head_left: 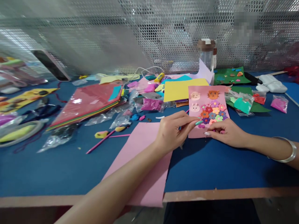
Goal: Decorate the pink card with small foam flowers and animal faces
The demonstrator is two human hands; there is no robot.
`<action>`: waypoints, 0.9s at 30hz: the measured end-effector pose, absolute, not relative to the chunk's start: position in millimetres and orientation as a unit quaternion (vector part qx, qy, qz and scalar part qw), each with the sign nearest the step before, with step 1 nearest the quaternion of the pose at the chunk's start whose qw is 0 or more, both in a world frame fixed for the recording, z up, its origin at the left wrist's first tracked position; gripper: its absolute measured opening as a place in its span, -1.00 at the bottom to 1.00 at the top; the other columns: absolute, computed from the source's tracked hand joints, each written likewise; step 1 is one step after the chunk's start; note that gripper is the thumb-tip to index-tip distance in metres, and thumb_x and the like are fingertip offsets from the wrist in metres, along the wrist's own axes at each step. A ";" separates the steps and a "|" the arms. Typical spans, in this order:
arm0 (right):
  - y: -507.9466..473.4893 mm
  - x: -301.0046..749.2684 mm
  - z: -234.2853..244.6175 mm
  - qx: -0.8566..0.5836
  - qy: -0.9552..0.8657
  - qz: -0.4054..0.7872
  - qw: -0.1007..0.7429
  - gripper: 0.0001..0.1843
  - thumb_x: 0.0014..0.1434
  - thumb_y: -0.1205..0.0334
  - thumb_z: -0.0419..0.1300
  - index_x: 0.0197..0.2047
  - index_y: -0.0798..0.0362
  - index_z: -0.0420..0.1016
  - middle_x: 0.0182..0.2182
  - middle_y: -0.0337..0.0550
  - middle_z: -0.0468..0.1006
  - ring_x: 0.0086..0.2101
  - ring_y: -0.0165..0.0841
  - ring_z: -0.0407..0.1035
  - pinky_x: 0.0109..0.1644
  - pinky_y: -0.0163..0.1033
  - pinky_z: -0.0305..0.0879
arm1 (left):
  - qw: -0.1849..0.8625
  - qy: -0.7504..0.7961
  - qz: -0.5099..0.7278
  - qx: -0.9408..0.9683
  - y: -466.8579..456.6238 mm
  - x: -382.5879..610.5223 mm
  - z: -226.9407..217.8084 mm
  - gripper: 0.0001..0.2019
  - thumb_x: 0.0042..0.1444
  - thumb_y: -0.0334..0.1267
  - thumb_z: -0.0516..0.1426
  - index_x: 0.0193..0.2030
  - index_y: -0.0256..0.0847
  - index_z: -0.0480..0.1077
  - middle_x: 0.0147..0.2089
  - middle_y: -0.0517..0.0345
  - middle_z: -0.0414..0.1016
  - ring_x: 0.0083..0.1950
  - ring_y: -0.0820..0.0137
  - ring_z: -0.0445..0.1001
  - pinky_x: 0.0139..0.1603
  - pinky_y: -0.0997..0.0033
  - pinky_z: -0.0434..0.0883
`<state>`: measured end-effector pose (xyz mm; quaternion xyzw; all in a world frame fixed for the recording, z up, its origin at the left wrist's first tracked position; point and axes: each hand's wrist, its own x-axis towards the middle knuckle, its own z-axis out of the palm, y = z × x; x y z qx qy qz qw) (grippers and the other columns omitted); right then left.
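A pink card point(198, 109) lies on the blue table point(70, 168), covered with foam flower stickers point(213, 112) and three animal faces. My left hand point(174, 129) pinches a thin pink tool whose tip reaches the card's lower left part. My right hand point(227, 132) rests flat on the card's lower right corner, fingers down on it. A silver bangle point(288, 151) circles my right wrist. A large pink sheet point(142, 161) lies under my left forearm and hangs over the table's front edge.
A stack of coloured sheets point(86, 102) lies at the left, a yellow sheet point(181, 88) behind the card. Plastic bags of craft bits point(243, 102) sit right of the card. A pink pencil point(100, 142), a bottle point(206, 53) and a perforated metal wall point(140, 34) are also here.
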<state>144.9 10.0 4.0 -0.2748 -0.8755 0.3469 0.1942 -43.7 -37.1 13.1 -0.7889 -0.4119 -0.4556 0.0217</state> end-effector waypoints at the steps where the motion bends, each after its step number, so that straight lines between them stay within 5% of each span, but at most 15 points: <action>1: 9.8 144.8 4.3 -0.274 -0.876 0.347 0.194 -0.72 0.09 0.19 0.03 -0.49 0.19 0.43 -0.65 -0.26 0.30 -0.60 -0.56 0.07 -0.56 -0.44 0.00 | 0.024 -0.413 -0.458 -0.787 -37.8 -43.3 13.6 -0.85 0.07 -0.39 0.07 -0.31 -0.37 0.46 -0.48 0.11 0.42 -0.49 0.59 0.34 -0.49 0.65 0.28; 12: 10.0 145.6 3.4 -0.273 -0.873 0.354 0.194 -0.77 0.07 0.25 0.05 -0.46 0.19 0.45 -0.64 -0.25 0.35 -0.60 -0.56 0.12 -0.55 -0.46 0.03 | -0.038 -0.417 -0.439 -0.795 -41.0 -43.1 14.5 -0.74 0.14 -0.33 -0.04 -0.12 -0.35 0.39 -0.43 0.11 0.35 -0.45 0.55 0.31 -0.44 0.57 0.31; 27: 10.0 147.8 2.2 -0.262 -0.881 0.346 0.191 -0.80 0.06 0.28 0.07 -0.48 0.18 0.45 -0.64 -0.27 0.38 -0.62 -0.59 0.11 -0.55 -0.48 0.02 | -0.014 -0.427 -0.396 -0.813 -35.5 -44.3 6.1 -0.79 0.10 -0.41 -0.05 -0.18 -0.33 0.35 -0.48 0.17 0.46 -0.55 0.61 0.34 -0.54 0.67 0.25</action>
